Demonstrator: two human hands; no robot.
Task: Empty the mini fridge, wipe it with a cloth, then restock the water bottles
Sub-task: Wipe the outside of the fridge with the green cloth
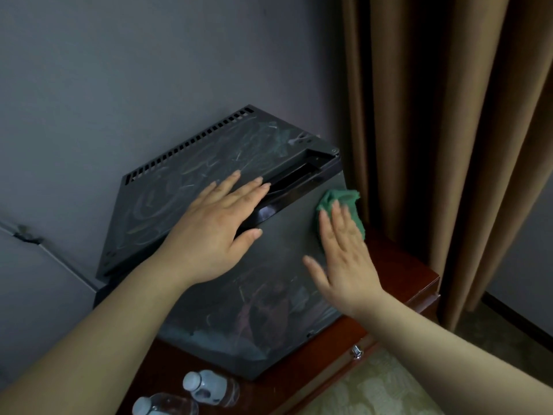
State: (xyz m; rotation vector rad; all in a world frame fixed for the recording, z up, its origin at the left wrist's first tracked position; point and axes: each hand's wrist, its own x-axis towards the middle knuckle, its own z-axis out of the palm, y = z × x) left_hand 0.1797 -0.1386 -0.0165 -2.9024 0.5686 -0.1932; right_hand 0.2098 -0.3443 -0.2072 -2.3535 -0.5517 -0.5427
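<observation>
A black mini fridge (191, 181) stands on a reddish wooden cabinet (398, 265), its door shut and facing me. My left hand (215, 226) lies flat with straight fingers on the fridge's top front edge, over the handle recess. My right hand (344, 259) presses a green cloth (335, 202) flat against the upper right of the door; the fingers look straight and slightly blurred. Two clear water bottles with white caps (206, 384) (161, 404) stand on the cabinet in front of the fridge at the lower left.
A brown curtain (434, 130) hangs close to the right of the fridge. A grey wall (149, 70) is behind it. The cabinet has a drawer with a small metal knob (356, 351). Patterned carpet (380, 390) lies below.
</observation>
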